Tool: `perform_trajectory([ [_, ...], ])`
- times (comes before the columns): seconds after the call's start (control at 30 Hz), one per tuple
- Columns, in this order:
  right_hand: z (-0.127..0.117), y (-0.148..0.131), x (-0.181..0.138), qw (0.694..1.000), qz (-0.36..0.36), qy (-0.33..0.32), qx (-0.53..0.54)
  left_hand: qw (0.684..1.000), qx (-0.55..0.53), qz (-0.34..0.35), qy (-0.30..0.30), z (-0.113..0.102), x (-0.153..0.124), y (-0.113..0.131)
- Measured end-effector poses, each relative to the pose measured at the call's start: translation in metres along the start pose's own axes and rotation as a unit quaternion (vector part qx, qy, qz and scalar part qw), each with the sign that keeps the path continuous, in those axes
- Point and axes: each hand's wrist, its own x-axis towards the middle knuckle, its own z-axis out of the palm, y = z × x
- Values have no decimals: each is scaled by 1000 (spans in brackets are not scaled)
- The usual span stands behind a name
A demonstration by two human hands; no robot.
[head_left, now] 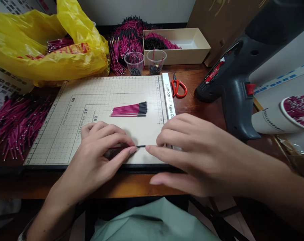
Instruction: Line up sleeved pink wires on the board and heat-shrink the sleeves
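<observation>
My left hand [101, 147] rests on the paper cutter board [66, 127], fingers curled and pinched on a thin magenta wire with a black sleeve [141, 146]. Only the black tip shows between my two hands. My right hand [192, 150] lies flat beside it, index fingertip touching the tip's right end, fingers stretched out. A small neat bundle of finished magenta wires with black ends [130, 109] lies on the board just beyond my hands.
Loose magenta wires [16, 124] pile at the left. A yellow plastic bag [41, 43], a wire heap [128, 36], two clear cups [134, 62], a cardboard box [192, 43], red scissors [178, 87], a glue gun [232, 83] and a paper cup of wires [287, 113] surround the board.
</observation>
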Motion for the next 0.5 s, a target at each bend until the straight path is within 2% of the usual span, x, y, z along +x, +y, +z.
perform_trajectory([
  [0.13, -8, 17, 7, 999, -3, -16, -35, 1000, 2, -5, 2, 0, 0, 1],
  [0.3, 1, 26, -4, 999, -19, 2, -28, 1000, 11, -9, -1, -1, 1, 1],
  [0.5, 12, 29, -16, 997, -70, 14, -24, 1000, 2, -12, -5, 0, 2, 1],
])
